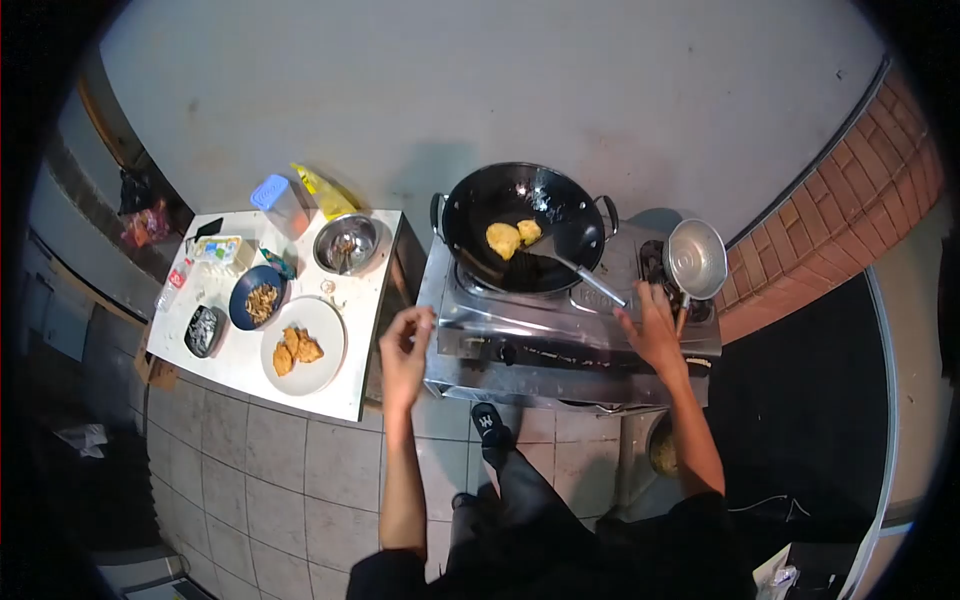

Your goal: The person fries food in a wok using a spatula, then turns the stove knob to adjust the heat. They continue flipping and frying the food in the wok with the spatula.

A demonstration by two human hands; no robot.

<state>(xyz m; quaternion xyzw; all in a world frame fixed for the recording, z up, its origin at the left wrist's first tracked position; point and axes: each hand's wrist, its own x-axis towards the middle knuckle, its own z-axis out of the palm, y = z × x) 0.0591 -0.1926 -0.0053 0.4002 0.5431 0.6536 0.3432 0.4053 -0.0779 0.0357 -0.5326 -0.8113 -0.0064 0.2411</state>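
My left hand (405, 352) hovers between the side table and the stove, fingers loosely curled and apart from the thumb, with nothing visible in it. My right hand (655, 328) is above the right part of the stove, thumb and fingers apart around the end of the handle of a spatula (597, 284); a firm grip does not show. The spatula leans over the near rim of a black two-handled wok (470, 200), its head inside. Two golden fried pieces (503, 240) lie in the wok, close together. The wok sits on a steel gas stove (480, 345).
A metal saucepan (697, 258) stands right of the wok. On the white side table (235, 358) are a plate (330, 355) with several fried pieces, a dark blue bowl (240, 312), a steel bowl (345, 235), an egg carton (224, 255) and a blue-lidded container (282, 208). A brick ledge (820, 245) stands right.
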